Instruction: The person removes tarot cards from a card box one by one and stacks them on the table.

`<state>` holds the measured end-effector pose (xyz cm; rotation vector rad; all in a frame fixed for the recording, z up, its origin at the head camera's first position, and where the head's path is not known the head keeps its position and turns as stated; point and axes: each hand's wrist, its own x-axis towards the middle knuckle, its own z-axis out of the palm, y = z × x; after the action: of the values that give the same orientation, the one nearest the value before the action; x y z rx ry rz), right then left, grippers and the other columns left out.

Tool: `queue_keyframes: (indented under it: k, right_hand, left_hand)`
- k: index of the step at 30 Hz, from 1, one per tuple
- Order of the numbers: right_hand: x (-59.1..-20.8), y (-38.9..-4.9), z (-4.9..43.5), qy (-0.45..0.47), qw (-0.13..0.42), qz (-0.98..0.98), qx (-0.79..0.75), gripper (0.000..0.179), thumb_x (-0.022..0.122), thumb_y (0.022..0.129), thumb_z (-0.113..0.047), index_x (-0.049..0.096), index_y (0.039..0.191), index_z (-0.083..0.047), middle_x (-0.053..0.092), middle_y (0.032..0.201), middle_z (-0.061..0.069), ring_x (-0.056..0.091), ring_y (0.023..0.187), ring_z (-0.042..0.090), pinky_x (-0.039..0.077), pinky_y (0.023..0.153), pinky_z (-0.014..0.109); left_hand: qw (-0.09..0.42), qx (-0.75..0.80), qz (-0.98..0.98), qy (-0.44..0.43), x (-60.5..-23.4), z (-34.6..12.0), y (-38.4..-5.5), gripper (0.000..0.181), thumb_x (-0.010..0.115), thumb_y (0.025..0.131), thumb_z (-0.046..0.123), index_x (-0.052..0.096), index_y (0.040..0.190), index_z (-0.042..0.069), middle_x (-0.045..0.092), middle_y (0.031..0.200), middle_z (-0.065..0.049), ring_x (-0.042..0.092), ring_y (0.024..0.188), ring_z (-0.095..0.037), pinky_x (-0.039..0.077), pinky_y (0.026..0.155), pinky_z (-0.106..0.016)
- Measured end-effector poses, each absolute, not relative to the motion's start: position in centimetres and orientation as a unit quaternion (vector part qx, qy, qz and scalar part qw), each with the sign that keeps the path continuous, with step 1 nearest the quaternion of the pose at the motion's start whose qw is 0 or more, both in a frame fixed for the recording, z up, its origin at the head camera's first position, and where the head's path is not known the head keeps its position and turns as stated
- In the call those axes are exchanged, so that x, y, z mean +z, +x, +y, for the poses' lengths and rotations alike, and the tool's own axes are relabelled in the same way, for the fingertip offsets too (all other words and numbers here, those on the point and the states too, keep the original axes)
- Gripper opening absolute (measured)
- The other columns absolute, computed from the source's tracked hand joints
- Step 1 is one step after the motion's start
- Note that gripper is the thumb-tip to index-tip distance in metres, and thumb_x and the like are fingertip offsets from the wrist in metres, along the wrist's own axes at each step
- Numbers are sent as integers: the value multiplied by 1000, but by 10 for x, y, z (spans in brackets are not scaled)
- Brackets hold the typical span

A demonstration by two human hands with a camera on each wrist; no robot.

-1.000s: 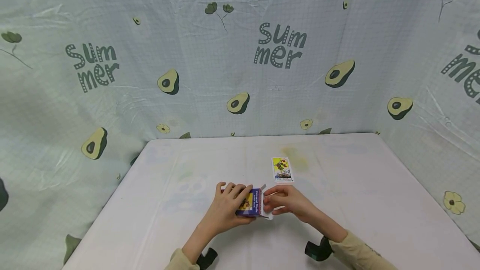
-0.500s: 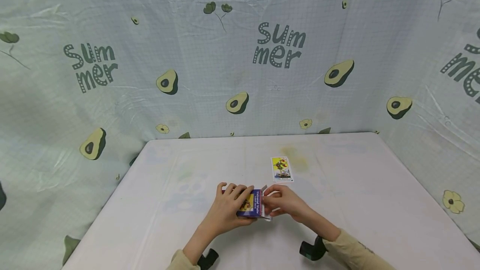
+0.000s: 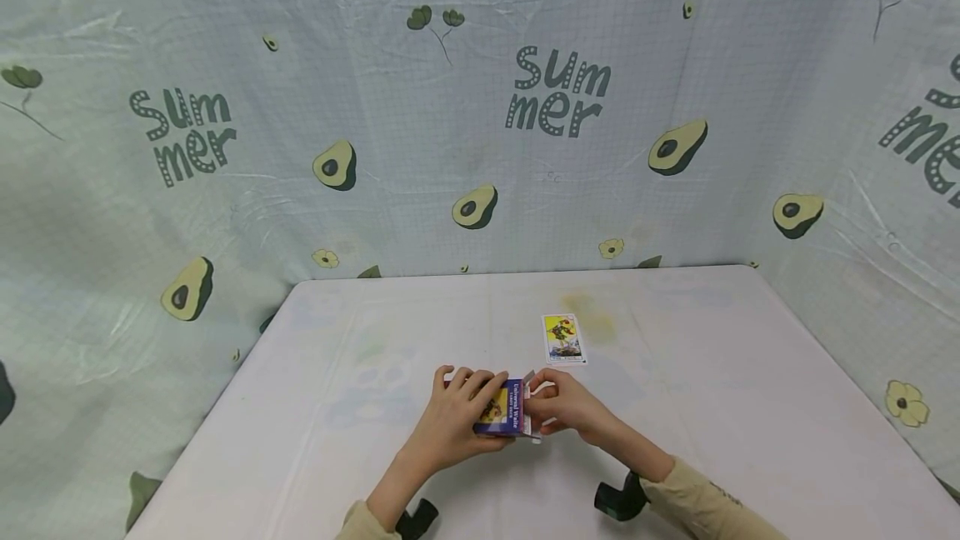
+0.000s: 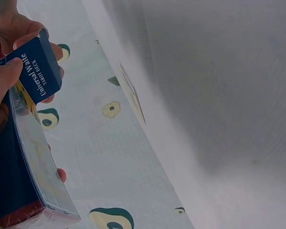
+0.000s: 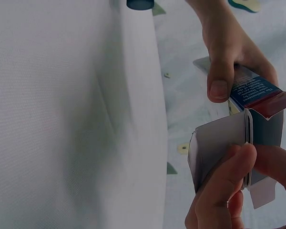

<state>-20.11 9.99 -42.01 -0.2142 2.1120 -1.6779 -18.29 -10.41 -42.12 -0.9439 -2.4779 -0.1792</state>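
A blue tarot card box point(image 3: 515, 407) lies on its side over the near middle of the table, its open end facing right. My left hand point(image 3: 453, 415) grips its left part, fingers spread over the top. In the left wrist view its lid flap point(image 4: 40, 69) stands out, lettered "Universal Waite Tarot Deck". At the mouth, my right hand point(image 3: 564, 405) has curled fingers. Its thumb point(image 5: 244, 155) lies against the flap's white inner side, pinching by the thin edges there; whether cards are in that pinch I cannot tell. Red and white side flaps stick out.
Beyond the hands, a single tarot card point(image 3: 563, 338) with a yellow picture lies face up on the white-covered table point(image 3: 697, 373). A pale cloth point(image 3: 405, 107) printed with avocados hangs behind the table and at its sides.
My right hand has shifted slightly left, its fingers closer in at the box's mouth. The left hand and the box have barely moved; the loose card lies where it was.
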Motion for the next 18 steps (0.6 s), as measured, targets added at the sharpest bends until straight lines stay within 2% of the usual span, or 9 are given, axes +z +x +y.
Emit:
queue_keyframes:
  k: [7,18]
  right_hand:
    - [-420,-201,102,-83,216,760,-607,34,62,82,-17,48,104,3,60,75,2,56,60,9,51,55,25]
    - [-416,-200,107,-70,216,769,-598,43,69,76,-25,50,107,0,61,73,0,58,62,10,50,55,25]
  left_hand:
    - [234,-71,-908,-341,-421,-105,-183,80,72,61,57,48,127,19,55,109,4,46,92,-12,32,88,-45]
    - [231,-68,-909,-341,-423,-106,-182,80,71,61,57,48,127,20,55,109,4,47,91,-12,33,87,-45]
